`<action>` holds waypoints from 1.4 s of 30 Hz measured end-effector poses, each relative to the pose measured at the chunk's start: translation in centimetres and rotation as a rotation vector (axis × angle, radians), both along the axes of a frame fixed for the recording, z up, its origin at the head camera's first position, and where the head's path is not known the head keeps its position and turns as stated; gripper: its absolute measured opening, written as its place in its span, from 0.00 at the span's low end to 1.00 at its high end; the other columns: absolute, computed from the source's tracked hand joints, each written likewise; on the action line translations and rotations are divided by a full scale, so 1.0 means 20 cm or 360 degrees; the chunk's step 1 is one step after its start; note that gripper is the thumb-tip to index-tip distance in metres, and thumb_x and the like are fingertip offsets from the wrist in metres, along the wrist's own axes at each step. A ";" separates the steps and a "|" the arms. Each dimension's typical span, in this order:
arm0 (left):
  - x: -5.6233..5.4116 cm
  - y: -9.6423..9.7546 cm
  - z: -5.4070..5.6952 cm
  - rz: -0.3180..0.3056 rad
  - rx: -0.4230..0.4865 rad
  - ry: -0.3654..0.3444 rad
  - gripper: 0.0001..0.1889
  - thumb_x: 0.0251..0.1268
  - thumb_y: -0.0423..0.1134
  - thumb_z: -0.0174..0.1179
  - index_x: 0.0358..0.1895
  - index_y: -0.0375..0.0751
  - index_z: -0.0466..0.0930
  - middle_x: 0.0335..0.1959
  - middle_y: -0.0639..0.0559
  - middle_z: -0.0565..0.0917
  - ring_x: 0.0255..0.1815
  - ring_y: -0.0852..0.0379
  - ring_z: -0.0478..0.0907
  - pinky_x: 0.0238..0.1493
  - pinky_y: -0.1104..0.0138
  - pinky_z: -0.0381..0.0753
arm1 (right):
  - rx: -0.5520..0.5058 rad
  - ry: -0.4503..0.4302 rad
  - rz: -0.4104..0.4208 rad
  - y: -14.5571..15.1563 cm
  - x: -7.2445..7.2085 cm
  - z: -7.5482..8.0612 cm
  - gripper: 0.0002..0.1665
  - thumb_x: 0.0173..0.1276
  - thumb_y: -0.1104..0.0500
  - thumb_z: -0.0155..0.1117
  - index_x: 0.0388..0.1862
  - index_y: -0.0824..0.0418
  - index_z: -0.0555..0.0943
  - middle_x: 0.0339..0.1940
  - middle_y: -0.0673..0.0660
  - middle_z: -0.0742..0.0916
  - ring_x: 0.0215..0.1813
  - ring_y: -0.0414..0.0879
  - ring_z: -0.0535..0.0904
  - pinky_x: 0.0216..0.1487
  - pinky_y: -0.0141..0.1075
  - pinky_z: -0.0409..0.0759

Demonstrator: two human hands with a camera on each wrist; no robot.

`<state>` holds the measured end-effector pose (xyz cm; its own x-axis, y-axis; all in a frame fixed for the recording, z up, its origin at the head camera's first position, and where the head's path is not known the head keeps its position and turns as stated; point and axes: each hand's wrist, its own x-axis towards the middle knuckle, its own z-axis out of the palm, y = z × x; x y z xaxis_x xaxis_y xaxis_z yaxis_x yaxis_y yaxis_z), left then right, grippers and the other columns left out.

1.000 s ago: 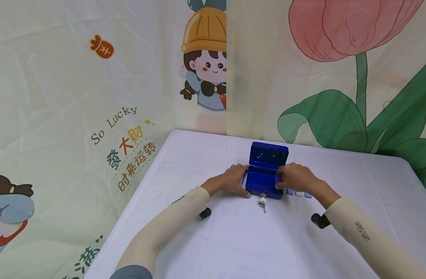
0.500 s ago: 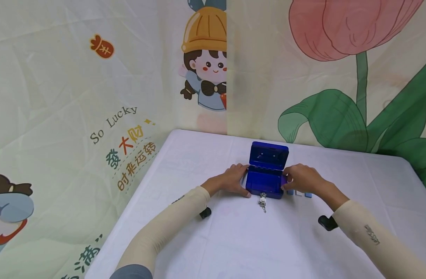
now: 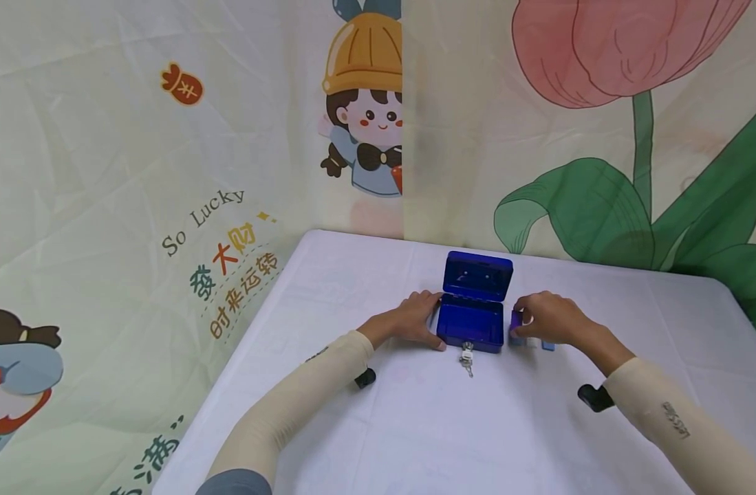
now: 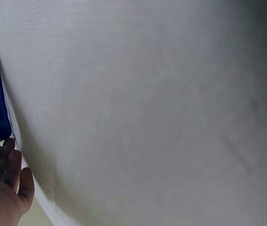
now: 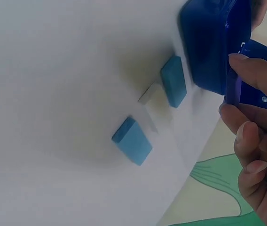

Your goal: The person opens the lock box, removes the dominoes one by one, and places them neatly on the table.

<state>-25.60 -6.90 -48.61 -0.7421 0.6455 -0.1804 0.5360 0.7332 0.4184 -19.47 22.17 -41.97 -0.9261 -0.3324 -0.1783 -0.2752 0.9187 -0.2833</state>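
Observation:
A blue metal cash box (image 3: 470,323) stands on the table with its lid (image 3: 477,277) raised, and its inside looks bare. Keys (image 3: 467,361) hang at the lock on its front. My left hand (image 3: 413,318) rests against the left side, thumb by the front corner and relaxed fingers by the back one. Just right of the box, my right hand (image 3: 552,317) pinches a small purple block (image 5: 234,89) between thumb and forefinger. Below that hand, a blue block (image 5: 173,81), a white block (image 5: 158,103) and a lighter blue block (image 5: 132,141) lie in a row.
White cloth covers the table (image 3: 415,426). Printed curtains (image 3: 458,137) hang behind it and along its left. A black wrist device shows under each sleeve, one by the left forearm (image 3: 365,377) and one by the right forearm (image 3: 594,397).
My right hand has drawn the purple block from the box's right inner side, over the rim and out to the right. The left hand and the box have kept their places.

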 end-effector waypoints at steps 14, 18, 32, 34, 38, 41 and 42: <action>0.00 0.00 -0.01 0.0018 -0.0004 0.0015 0.60 0.46 0.62 0.76 0.80 0.45 0.52 0.68 0.47 0.69 0.64 0.51 0.64 0.70 0.56 0.66 | -0.0056 -0.0082 -0.0026 0.11 0.03 -0.01 0.26 0.60 0.55 0.77 0.52 0.68 0.83 0.36 0.54 0.88 0.37 0.45 0.81 0.40 0.44 0.83; -0.01 0.00 -0.01 0.0017 -0.0007 0.0017 0.60 0.46 0.61 0.77 0.80 0.45 0.52 0.67 0.47 0.70 0.63 0.51 0.64 0.69 0.56 0.66 | -0.0047 -0.0100 -0.0047 0.14 0.03 -0.03 0.27 0.59 0.55 0.78 0.52 0.69 0.83 0.35 0.54 0.87 0.37 0.45 0.81 0.40 0.43 0.83; 0.00 0.00 0.00 -0.0003 0.0002 0.0008 0.60 0.46 0.62 0.76 0.80 0.45 0.52 0.68 0.47 0.69 0.63 0.50 0.64 0.69 0.56 0.66 | -0.0056 -0.0152 -0.0039 0.27 0.03 -0.07 0.29 0.60 0.54 0.77 0.54 0.70 0.82 0.39 0.56 0.87 0.42 0.48 0.81 0.46 0.46 0.84; -0.01 0.00 0.00 -0.0001 0.0000 0.0000 0.60 0.47 0.62 0.76 0.80 0.45 0.52 0.68 0.47 0.69 0.64 0.51 0.64 0.69 0.56 0.66 | -0.0062 -0.0153 -0.0037 0.29 0.04 -0.08 0.29 0.59 0.54 0.77 0.53 0.70 0.82 0.39 0.56 0.87 0.42 0.48 0.82 0.46 0.46 0.85; -0.01 0.00 -0.01 -0.0004 0.0000 -0.0006 0.60 0.47 0.62 0.76 0.80 0.46 0.51 0.68 0.47 0.69 0.64 0.51 0.64 0.69 0.56 0.66 | -0.0063 -0.0171 -0.0049 0.33 0.04 -0.10 0.30 0.58 0.54 0.78 0.54 0.70 0.82 0.38 0.55 0.87 0.42 0.48 0.82 0.44 0.44 0.85; -0.01 0.00 -0.01 -0.0003 0.0000 -0.0006 0.60 0.47 0.62 0.76 0.80 0.46 0.51 0.68 0.47 0.69 0.64 0.51 0.64 0.70 0.56 0.66 | -0.0046 -0.0182 -0.0056 0.35 0.05 -0.11 0.30 0.58 0.54 0.79 0.54 0.70 0.82 0.38 0.55 0.87 0.42 0.48 0.82 0.43 0.44 0.85; -0.01 0.00 -0.01 -0.0004 -0.0001 -0.0008 0.60 0.47 0.62 0.76 0.80 0.46 0.51 0.68 0.47 0.69 0.64 0.51 0.64 0.70 0.56 0.66 | -0.0042 -0.0187 -0.0058 0.35 0.05 -0.11 0.30 0.58 0.54 0.79 0.54 0.70 0.82 0.38 0.55 0.87 0.42 0.48 0.82 0.43 0.44 0.85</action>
